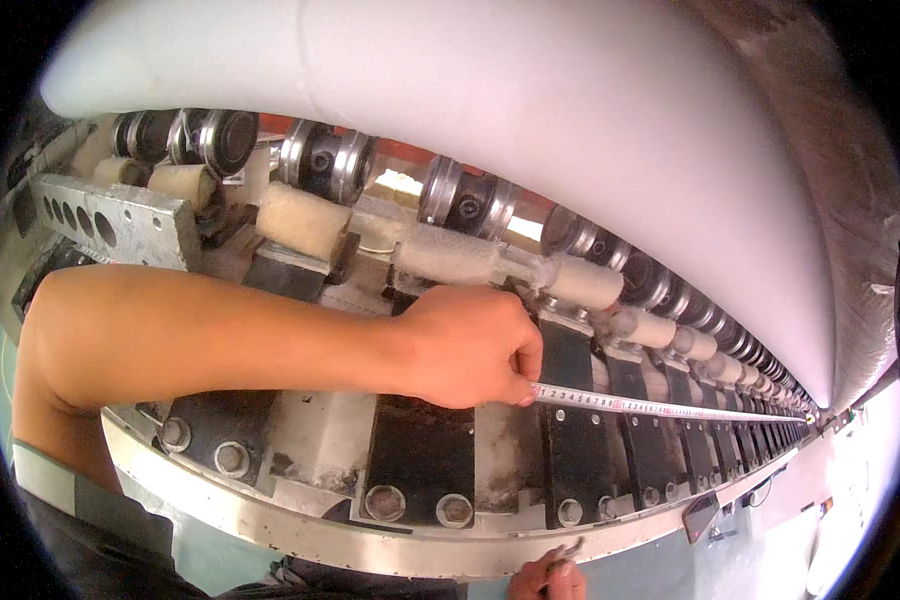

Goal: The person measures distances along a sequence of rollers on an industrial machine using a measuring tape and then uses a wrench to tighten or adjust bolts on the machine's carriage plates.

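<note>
My left arm reaches in from the left over a long machine frame. Its hand (475, 345) is closed, pinching the near end of a white measuring tape (650, 407) between thumb and fingers. The tape stretches away to the far right, above a row of black bars (570, 440); its far end is too small to make out. At the lower edge, beside the pale front rail (370, 550), my right hand (548, 578) has its fingers closed around a small, thin greyish thing that I cannot identify.
A huge white roll (530, 110) spans the far side. Below it run black wheels with metal rings (325, 160) and fuzzy cream rollers (305, 222). A metal plate with holes (115, 220) stands at left. Bolts (232, 458) protrude near the rail. A dark flat object (701, 517) hangs at right.
</note>
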{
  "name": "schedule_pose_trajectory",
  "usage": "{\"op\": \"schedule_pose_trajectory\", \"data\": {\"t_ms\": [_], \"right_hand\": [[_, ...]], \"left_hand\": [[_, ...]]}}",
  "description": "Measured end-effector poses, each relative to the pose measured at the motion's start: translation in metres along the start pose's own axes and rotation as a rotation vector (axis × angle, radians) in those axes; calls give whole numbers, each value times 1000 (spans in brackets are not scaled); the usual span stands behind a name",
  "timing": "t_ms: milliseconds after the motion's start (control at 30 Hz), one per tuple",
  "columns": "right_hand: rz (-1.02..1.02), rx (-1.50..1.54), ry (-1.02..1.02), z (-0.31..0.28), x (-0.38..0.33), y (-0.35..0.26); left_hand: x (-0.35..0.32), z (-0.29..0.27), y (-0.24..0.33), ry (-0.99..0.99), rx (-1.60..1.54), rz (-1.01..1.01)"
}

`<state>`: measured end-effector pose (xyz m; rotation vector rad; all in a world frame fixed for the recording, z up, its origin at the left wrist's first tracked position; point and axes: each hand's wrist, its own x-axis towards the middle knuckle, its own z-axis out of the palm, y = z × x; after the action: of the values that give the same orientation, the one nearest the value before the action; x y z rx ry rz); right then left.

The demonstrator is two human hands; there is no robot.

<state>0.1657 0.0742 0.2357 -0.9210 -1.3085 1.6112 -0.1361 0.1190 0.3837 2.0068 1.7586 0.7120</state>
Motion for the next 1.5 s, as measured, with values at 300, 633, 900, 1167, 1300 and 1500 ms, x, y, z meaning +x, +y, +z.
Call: {"op": "schedule_pose_trajectory", "data": {"t_ms": [300, 633, 900, 1167, 1300, 1500], "right_hand": [[120, 35, -240, 30, 12, -33], [-953, 87, 147, 26, -33, -31], [-1538, -831, 304, 16, 21, 2], [-1103, -130, -87, 46, 19, -20], [-984, -67, -145, 21, 30, -15], [-740, 568, 167, 6, 53, 35]], "left_hand": [[4, 7, -8, 68, 8, 90], [3, 6, -12, 54, -55, 50], [3, 8, -8, 37, -82, 100], [3, 7, -9, 42, -97, 66], [7, 6, -9, 30, -95, 42], [5, 4, -4, 14, -75, 28]]}}
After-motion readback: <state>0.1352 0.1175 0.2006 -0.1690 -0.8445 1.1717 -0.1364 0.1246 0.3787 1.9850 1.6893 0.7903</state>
